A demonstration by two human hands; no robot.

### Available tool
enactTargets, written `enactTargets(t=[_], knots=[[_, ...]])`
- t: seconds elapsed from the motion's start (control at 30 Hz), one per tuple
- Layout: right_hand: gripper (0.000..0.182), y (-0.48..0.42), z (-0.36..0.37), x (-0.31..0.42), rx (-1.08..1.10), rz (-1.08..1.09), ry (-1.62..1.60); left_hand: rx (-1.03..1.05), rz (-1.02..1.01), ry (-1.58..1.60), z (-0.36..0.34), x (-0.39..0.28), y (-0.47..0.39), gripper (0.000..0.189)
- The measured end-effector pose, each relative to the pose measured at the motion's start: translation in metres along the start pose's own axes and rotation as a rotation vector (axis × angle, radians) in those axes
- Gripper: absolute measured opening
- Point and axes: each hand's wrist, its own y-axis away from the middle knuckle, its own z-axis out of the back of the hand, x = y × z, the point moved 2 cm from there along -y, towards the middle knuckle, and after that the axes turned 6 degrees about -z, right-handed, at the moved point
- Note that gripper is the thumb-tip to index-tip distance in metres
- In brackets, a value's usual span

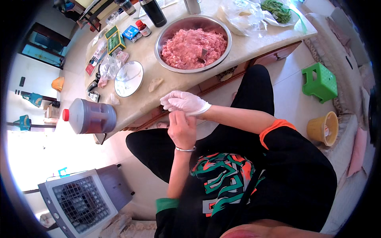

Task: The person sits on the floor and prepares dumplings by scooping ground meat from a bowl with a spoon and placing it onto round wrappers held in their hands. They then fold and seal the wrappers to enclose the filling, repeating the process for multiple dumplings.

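Observation:
My right hand (pixel 184 102) wears a thin white disposable glove, its fingers loosely bent beside the table's front edge. My bare left hand (pixel 182 129), with a silver bangle at the wrist, pinches the glove on the palm side near its cuff. Whether the right fingers hold anything is hidden. Beyond the hands, a wide stainless-steel bowl (pixel 159 61) holds a heap of pink minced meat (pixel 190 44). A metal utensil (pixel 204 54) is stuck in the meat. Left of the bowl lie a white enamel-like dish (pixel 128 78) and a thin, pale, crumpled piece (pixel 155 84), its kind unclear.
On the table (pixel 247 47) stand a black flask (pixel 153 13), a red-capped bottle (pixel 143 28), a green box (pixel 115 40), plastic bags (pixel 242 16), green vegetables (pixel 276 12) and a large jug (pixel 90 116). A green stool (pixel 320 82), yellow bucket (pixel 323 128) and air cooler (pixel 82 202) flank me.

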Motion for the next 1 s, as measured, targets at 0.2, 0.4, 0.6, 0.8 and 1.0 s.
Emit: enactTargets(t=[0.2,0.4,0.6,0.8,1.0], knots=[[0.028,0.021,-0.009,0.011,-0.057,0.288,1.157,0.017,0.125,0.011,0.007,0.014,0.012,0.006],[0.018,0.037,-0.024,0.003,0.097,0.283,1.521,0.013,0.255,0.135,0.004,0.030,0.035,0.008],[0.028,0.054,-0.038,0.010,0.173,0.204,1.034,-0.047,0.330,0.065,0.007,0.059,0.024,0.008],[0.034,0.084,-0.055,-0.011,0.427,0.291,1.257,-0.125,0.711,0.618,0.044,0.141,0.033,0.010],[0.044,0.090,-0.064,0.022,0.300,0.463,1.050,-0.353,0.697,1.033,0.062,0.133,0.022,0.016]])
